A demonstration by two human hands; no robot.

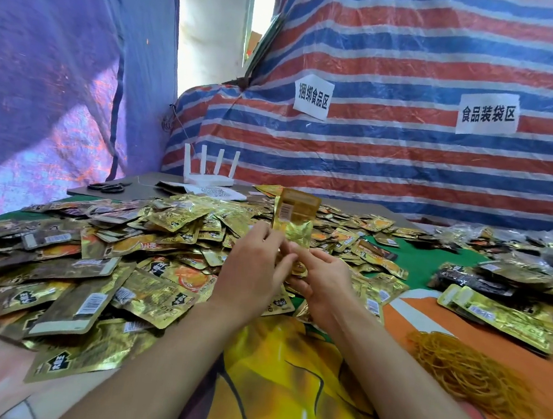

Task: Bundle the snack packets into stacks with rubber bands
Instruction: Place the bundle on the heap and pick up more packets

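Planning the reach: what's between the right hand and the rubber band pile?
Head view: a few loose gold packets beside the right hand, then bare orange cloth up to the rubber band pile.

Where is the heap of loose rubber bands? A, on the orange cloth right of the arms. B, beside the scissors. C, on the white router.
A: the rubber bands lie heaped on the orange cloth, to the right of the right hand.
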